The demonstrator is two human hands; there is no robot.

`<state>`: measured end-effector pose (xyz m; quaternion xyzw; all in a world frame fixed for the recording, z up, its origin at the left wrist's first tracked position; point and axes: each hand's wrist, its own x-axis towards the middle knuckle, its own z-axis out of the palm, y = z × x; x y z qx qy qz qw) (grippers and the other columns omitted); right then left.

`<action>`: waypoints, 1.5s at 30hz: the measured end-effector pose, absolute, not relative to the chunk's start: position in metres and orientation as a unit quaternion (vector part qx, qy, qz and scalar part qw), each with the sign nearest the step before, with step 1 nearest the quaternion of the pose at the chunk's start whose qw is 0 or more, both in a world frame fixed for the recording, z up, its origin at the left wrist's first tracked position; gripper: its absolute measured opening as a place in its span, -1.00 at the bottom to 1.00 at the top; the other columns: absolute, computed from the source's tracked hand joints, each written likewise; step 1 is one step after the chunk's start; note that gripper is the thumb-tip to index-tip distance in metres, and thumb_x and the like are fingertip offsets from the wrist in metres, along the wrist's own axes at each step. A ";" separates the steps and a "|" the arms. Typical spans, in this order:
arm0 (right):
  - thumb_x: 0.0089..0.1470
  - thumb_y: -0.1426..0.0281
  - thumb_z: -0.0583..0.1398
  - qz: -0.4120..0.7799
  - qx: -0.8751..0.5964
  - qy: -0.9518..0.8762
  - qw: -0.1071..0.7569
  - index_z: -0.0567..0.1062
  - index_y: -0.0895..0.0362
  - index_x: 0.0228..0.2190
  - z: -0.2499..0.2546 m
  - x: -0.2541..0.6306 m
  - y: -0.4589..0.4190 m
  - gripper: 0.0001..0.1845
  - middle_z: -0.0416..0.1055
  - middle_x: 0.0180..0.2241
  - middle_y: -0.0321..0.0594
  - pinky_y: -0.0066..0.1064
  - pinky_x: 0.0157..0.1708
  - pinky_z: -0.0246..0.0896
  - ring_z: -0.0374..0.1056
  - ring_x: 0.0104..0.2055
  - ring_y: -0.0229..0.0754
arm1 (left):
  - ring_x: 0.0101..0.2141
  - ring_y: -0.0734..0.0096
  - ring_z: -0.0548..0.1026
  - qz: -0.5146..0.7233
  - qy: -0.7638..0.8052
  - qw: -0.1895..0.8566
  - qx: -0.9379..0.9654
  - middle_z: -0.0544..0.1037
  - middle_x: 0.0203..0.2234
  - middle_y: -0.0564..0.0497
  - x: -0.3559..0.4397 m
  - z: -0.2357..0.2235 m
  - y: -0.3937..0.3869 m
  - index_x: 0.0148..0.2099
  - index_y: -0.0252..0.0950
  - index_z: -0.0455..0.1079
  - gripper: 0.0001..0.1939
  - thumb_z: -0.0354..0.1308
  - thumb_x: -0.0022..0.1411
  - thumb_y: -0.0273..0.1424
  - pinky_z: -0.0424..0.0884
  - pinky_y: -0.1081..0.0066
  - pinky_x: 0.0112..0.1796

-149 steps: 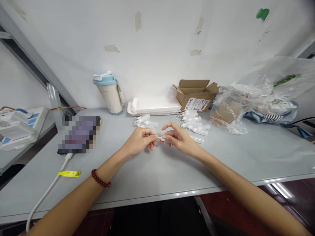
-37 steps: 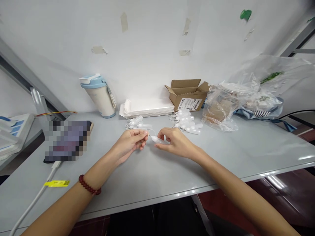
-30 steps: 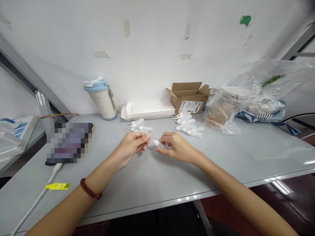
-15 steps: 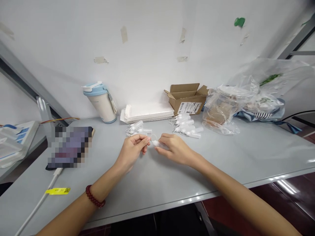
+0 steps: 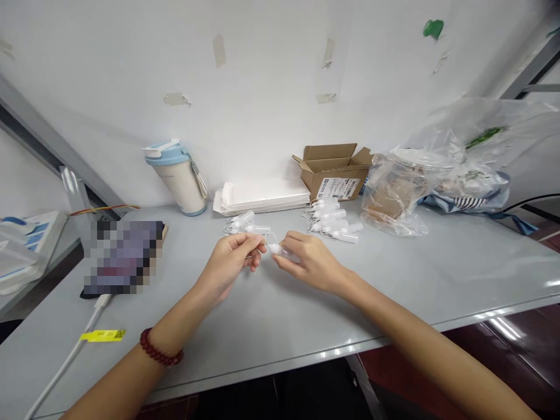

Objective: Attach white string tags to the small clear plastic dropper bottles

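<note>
Head view: a small clear bottle [image 5: 286, 254] with a white cap [image 5: 275, 249] lies in the gap between the two hands, over the near side of the work surface [image 5: 280, 326]. Its long axis runs mostly sideways, cap end toward the left hand [image 5: 231, 258], clear body reaching back under the fingers of the right hand [image 5: 315, 261]. The right hand is the nearer one, in contact with the body; the left fingertips sit just beside the cap, on its nozzle side. Whether the bottle touches the surface beneath, I cannot tell.

The right hand is narrow, thumb below and fingers above, holding the bottle by its body. The left hand is closed to a pinch, thumb against forefinger, on a thin pale strand [image 5: 273, 235] that arcs across toward the cap (where exactly it meets the cap is too fine to make out). The left hand's other fingers curl loosely beneath.

Beyond the hands lie two groups of similar bottles: a smaller group [image 5: 247, 222] past the left fingertips, and a larger group [image 5: 335, 223] past the right hand. Behind them, a white stack [image 5: 265, 197] sits beside an open cardboard box [image 5: 339, 181].
</note>
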<state>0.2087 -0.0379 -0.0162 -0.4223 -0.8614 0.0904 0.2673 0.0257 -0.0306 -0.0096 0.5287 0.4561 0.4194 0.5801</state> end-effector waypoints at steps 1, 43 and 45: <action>0.14 0.34 0.09 0.089 -0.426 -0.861 0.263 0.36 0.20 -0.51 -0.015 0.209 -0.038 -0.76 0.19 -0.50 -0.28 -0.48 -0.47 -0.06 0.07 -0.50 -0.33 | -0.56 0.57 0.30 0.415 0.466 0.569 0.535 0.42 -0.52 0.03 0.025 -0.009 -0.030 -0.43 -0.35 0.42 -0.70 0.16 0.14 -0.20 0.24 0.49 -0.54; 0.15 0.21 0.11 0.081 -0.470 -0.852 0.214 0.36 0.21 -0.22 -0.019 0.219 -0.026 -0.70 0.44 -0.41 -0.18 -0.47 -0.47 -0.03 0.27 -0.45 -0.24 | -0.56 0.49 0.36 0.417 0.476 0.442 0.635 0.45 -0.59 0.04 0.010 -0.007 -0.015 -0.46 -0.32 0.43 -0.77 0.21 0.03 -0.23 0.29 0.49 -0.53; 0.18 0.31 0.10 0.026 -0.505 -0.838 0.205 0.36 0.20 -0.16 -0.017 0.227 -0.019 -0.75 0.45 -0.30 -0.12 -0.44 -0.45 -0.01 0.31 -0.37 -0.20 | -0.56 0.49 0.36 0.464 0.507 0.406 0.601 0.45 -0.58 0.04 0.000 -0.009 -0.006 -0.44 -0.32 0.45 -0.77 0.24 -0.02 -0.24 0.29 0.50 -0.54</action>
